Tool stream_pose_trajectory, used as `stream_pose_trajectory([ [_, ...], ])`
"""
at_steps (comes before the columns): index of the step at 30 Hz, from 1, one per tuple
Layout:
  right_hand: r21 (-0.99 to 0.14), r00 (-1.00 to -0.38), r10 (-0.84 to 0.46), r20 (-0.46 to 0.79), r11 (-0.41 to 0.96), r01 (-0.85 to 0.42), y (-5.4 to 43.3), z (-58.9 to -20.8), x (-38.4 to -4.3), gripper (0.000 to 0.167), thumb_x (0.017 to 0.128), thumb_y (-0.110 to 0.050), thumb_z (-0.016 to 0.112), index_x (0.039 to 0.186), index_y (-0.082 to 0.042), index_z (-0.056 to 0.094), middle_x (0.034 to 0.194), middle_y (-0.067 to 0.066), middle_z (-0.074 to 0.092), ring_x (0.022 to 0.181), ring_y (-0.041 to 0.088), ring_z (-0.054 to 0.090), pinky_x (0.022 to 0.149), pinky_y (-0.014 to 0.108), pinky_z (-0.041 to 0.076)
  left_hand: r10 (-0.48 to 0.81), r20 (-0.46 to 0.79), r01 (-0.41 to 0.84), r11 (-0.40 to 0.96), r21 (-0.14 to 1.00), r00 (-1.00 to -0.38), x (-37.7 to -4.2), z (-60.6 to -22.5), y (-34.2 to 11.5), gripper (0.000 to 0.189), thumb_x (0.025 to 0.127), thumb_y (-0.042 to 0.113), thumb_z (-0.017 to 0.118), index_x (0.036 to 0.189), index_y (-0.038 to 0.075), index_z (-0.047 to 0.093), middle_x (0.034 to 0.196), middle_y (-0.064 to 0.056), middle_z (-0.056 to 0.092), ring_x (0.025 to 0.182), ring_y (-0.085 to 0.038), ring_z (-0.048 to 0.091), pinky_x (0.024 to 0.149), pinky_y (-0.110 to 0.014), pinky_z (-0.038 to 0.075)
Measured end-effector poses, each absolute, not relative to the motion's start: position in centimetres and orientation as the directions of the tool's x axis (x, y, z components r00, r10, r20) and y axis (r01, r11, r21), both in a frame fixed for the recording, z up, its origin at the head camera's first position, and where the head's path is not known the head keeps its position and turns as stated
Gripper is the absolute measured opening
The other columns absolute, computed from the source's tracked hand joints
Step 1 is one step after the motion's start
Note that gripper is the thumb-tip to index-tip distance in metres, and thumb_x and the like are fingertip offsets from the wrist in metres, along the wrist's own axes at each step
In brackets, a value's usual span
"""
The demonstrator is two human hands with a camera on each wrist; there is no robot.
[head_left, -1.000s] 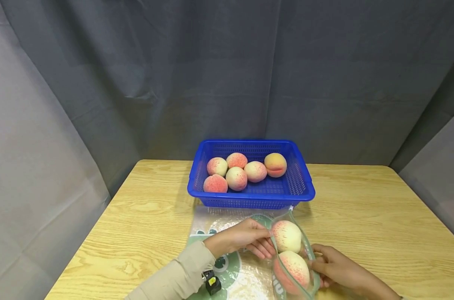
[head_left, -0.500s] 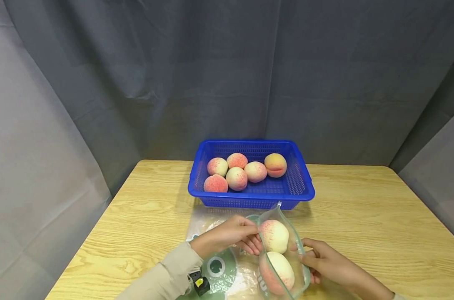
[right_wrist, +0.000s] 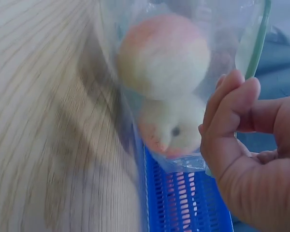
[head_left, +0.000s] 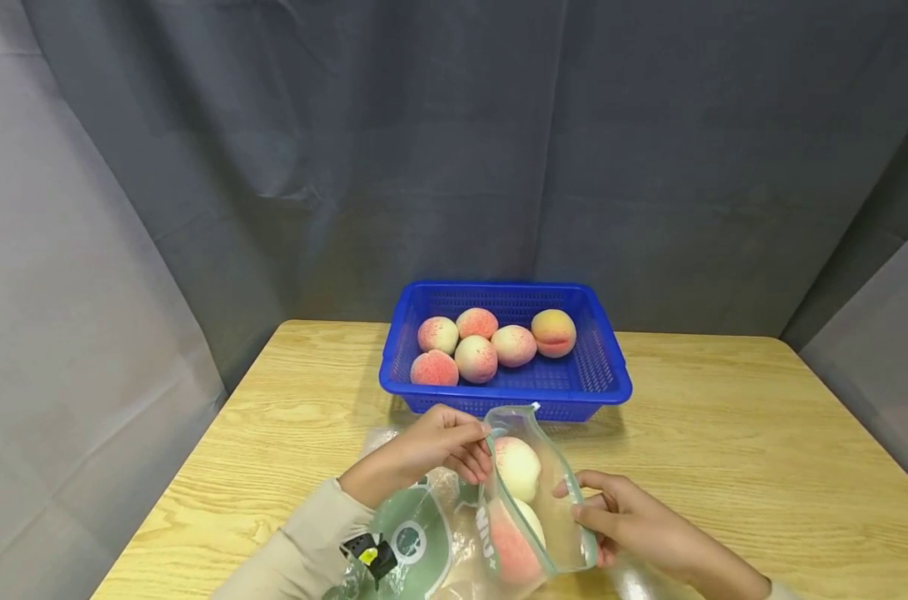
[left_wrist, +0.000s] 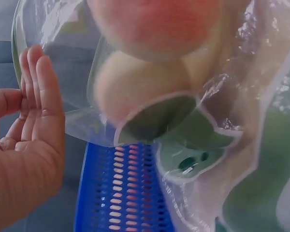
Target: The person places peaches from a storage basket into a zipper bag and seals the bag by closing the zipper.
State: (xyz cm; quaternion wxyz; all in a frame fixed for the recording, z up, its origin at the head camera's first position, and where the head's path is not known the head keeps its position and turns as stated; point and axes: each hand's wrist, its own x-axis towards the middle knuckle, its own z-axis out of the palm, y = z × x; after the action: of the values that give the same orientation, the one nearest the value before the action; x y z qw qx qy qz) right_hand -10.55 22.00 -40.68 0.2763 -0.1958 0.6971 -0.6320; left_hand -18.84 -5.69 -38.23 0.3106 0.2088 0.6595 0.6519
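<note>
A clear zip bag [head_left: 561, 500] with green print and a pale green zip edge stands with its mouth spread between both hands. Two peaches lie inside: a pale one [head_left: 518, 468] toward the back and a redder one [head_left: 512, 546] nearer the front. The left hand [head_left: 442, 450] pinches the left lip of the mouth between thumb and fingers. On the opposite lip, the right hand [head_left: 621, 518] grips the zip edge with thumb and fingers. In the right wrist view both peaches [right_wrist: 164, 55] show through the film, close over the wooden table [right_wrist: 48, 121].
Behind the bag stands a blue plastic basket [head_left: 504, 392] holding several peaches [head_left: 476, 359]. The bag's printed body [head_left: 409, 542] spreads to the left over the table [head_left: 274, 433]. A dark grey curtain [head_left: 424, 150] hangs behind the table.
Both hands have moved left, drawing the bag's mouth along, and the left hand has risen slightly. The two peaches have shifted left with the bag. The basket has stayed put.
</note>
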Motion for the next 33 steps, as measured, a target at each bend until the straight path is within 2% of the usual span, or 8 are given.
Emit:
stream_pose_trajectory([
  [10,-0.997,-0.755,-0.652,-0.075,0.045,0.06,20.7,-39.6,-10.7,0.043,0.102,-0.013,0.044,0.133,0.016,0.033,0.083,0.005,0.066,0.067,0.006,0.058,0.055,0.017,0.051,0.678,-0.045,-0.044,0.019,0.999,-0.734,-19.0,-35.8,-6.8,0.029,0.099,0.017,0.049,0.082,-0.005,0.061,0.069,-0.003,0.067,0.064,-0.014,0.067,0.06,-0.026,0.058],
  [15,-1.0,-0.746,-0.665,-0.025,0.006,0.028,20.6,-38.6,-10.8,0.044,0.103,-0.013,0.042,0.136,0.015,0.031,0.081,0.004,0.064,0.064,0.005,0.055,0.054,0.016,0.049,0.652,-0.015,-0.031,-0.013,0.999,-0.758,-19.1,-34.1,-7.6,0.028,0.099,0.016,0.047,0.078,0.003,0.061,0.069,-0.002,0.068,0.063,-0.013,0.067,0.06,-0.026,0.058],
  [21,-1.0,-0.774,-0.633,-0.009,0.027,-0.011,20.9,-36.8,-10.9,0.042,0.104,-0.015,0.041,0.139,0.007,0.034,0.08,-0.001,0.058,0.061,0.004,0.047,0.054,0.02,0.05,0.604,0.041,-0.019,-0.092,0.996,-0.796,-18.6,-31.1,-8.5,0.028,0.098,0.016,0.048,0.074,0.008,0.062,0.066,-0.001,0.067,0.058,-0.012,0.065,0.059,-0.025,0.057],
  [25,-0.998,-0.793,-0.608,0.027,0.032,-0.058,21.3,-36.0,-10.7,0.038,0.104,-0.013,0.04,0.137,0.005,0.036,0.082,0.0,0.058,0.065,0.005,0.05,0.057,0.023,0.053,0.598,0.101,0.022,-0.138,0.99,-0.795,-18.1,-29.5,-8.8,0.029,0.098,0.014,0.045,0.074,0.009,0.062,0.065,0.0,0.068,0.057,-0.012,0.065,0.059,-0.025,0.057],
  [29,-0.994,-0.841,-0.541,0.025,0.076,-0.078,21.8,-35.5,-10.5,0.038,0.104,-0.015,0.041,0.138,0.001,0.039,0.085,0.003,0.057,0.072,0.009,0.054,0.06,0.028,0.054,0.601,0.143,0.065,-0.151,0.986,-0.787,-17.7,-28.3,-8.7,0.03,0.099,0.012,0.044,0.074,0.008,0.061,0.066,-0.001,0.068,0.058,-0.013,0.066,0.059,-0.026,0.058],
  [33,-0.992,-0.849,-0.529,0.008,0.101,-0.072,22.0,-35.2,-10.2,0.039,0.104,-0.017,0.042,0.139,-0.002,0.038,0.089,0.004,0.059,0.075,0.01,0.056,0.065,0.032,0.056,0.59,0.18,0.108,-0.157,0.982,-0.787,-17.3,-27.2,-8.5,0.03,0.099,0.012,0.044,0.075,0.007,0.06,0.065,-0.002,0.068,0.058,-0.014,0.065,0.06,-0.027,0.057],
])
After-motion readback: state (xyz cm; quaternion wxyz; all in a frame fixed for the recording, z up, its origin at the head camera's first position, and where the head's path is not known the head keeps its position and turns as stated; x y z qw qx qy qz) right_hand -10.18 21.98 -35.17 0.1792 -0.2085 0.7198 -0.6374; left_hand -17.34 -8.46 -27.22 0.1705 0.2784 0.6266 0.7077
